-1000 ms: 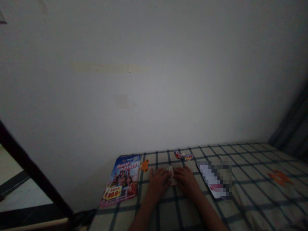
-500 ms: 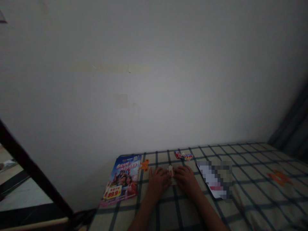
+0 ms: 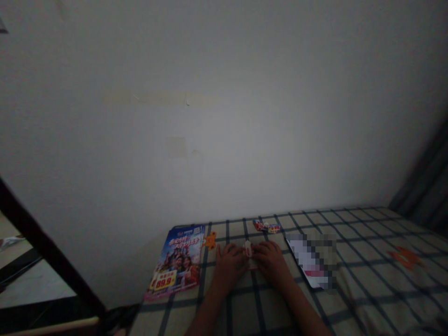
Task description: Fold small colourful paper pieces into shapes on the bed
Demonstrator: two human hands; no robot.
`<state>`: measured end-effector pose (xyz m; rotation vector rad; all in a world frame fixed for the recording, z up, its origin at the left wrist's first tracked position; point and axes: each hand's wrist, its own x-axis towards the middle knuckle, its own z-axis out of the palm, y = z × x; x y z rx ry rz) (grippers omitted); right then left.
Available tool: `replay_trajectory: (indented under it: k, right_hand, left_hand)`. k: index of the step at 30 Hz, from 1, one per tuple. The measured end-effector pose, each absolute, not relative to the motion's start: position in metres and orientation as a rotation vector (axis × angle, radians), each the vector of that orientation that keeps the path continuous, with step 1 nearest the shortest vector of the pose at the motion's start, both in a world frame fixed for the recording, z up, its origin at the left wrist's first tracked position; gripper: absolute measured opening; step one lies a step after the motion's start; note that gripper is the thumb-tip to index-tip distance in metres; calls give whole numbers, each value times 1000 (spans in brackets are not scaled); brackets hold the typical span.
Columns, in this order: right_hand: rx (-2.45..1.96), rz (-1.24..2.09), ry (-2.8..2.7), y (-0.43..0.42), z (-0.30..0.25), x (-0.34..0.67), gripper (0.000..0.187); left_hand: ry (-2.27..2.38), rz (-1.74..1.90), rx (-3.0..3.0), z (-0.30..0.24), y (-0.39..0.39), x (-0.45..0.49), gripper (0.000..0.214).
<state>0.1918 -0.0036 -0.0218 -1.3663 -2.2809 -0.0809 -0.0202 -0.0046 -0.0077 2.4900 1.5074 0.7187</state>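
White paper (image 3: 248,248), red-edged, between two hands on the checked cloth (image 3: 243,315).
Left hand (image 3: 230,265) and right hand (image 3: 271,259) rest palms down, fingers slightly spread, tips at the paper's sides; whether they pinch it, I cannot tell. More red shows on it than half a second ago, while the hands have barely shifted. The orange figure (image 3: 210,241), leaflets (image 3: 180,261), crumpled scrap (image 3: 266,227) and phone (image 3: 304,259) around them lie as before.
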Motion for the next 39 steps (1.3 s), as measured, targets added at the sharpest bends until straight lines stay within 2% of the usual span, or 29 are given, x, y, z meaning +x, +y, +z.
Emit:
replay_trajectory:
  k: [16, 21, 39]
  right_hand:
    - [-1353, -57, -2279, -2, -25, 192, 31]
    - [-1344, -22, -2279, -1, -25, 193, 31]
    - [-1309, -23, -2262, 0, -27, 194, 34]
  left_hand:
    - [1522, 737, 2478, -11, -4, -21, 27]
    - [1509, 713, 2468, -7, -5, -21, 19]
    - [1543, 731, 2448, -3, -6, -20, 23]
